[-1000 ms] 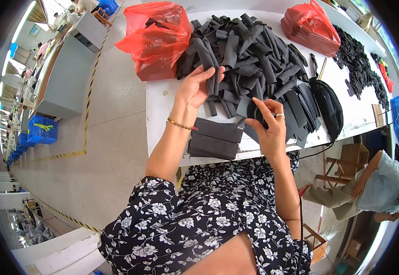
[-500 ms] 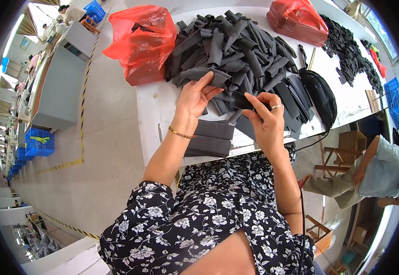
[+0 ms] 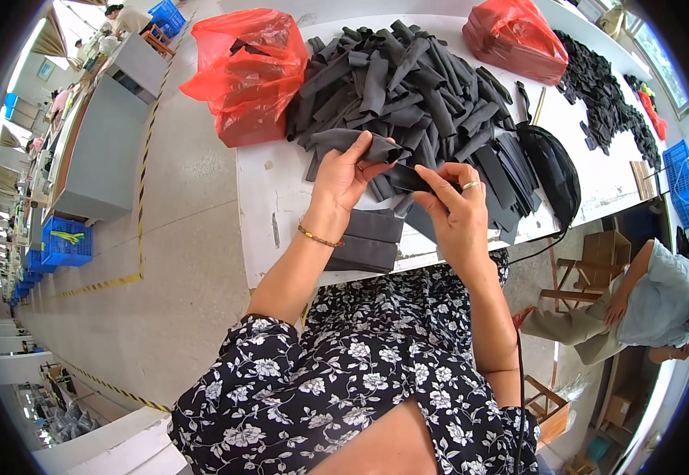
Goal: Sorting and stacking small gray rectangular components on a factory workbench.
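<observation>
Dark grey strip (image 3: 332,141) in the left hand (image 3: 346,180); black piece (image 3: 408,179) in the right hand (image 3: 459,207). Beyond both, a dark grey pile (image 3: 408,79); beyond and left of the left hand, a red bag (image 3: 245,75). Behind them, black clothing (image 3: 336,372) with white flowers.

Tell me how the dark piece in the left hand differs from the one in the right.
The soft-looking fabric piece in the left hand bulges, one end open; the stiff-looking strip in the right hand is flat. The fabric piece looks matte, the strip smoother. Both are dark.
</observation>
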A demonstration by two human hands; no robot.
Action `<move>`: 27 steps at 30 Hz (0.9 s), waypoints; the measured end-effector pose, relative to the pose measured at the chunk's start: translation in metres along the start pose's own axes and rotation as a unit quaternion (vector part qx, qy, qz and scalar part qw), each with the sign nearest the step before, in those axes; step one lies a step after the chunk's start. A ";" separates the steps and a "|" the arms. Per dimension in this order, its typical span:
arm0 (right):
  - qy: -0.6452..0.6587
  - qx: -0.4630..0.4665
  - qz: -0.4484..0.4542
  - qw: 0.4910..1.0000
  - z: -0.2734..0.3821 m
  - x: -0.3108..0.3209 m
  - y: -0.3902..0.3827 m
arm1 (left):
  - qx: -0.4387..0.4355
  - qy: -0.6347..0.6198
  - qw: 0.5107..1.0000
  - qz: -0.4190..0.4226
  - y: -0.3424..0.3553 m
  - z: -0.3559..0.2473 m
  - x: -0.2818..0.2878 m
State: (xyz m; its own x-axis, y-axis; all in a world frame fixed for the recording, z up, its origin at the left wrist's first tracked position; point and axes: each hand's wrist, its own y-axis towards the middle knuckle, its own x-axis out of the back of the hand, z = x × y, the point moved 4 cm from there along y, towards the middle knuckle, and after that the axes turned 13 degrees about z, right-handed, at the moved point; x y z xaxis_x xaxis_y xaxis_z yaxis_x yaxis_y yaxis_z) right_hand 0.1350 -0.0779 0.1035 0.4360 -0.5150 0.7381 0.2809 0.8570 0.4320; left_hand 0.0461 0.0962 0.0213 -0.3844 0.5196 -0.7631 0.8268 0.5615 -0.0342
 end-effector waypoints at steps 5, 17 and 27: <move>-0.079 0.051 -0.039 0.995 0.022 -0.012 0.002 | -0.055 0.050 0.997 -0.019 -0.010 0.013 -0.018; -0.060 0.008 -0.007 0.998 -0.005 0.023 -0.002 | -0.005 -0.031 0.999 -0.037 -0.011 0.003 -0.002; -0.112 0.059 0.016 0.992 0.004 0.020 0.007 | 0.019 0.038 0.999 0.016 -0.014 0.004 -0.016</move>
State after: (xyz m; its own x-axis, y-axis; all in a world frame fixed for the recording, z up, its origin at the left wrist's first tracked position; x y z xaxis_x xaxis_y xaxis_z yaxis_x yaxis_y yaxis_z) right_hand 0.1428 -0.0820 0.1238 0.2393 -0.4815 0.8431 0.1612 0.8760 0.4545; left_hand 0.0426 0.0775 0.0318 -0.3872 0.5854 -0.7123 0.8533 0.5202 -0.0363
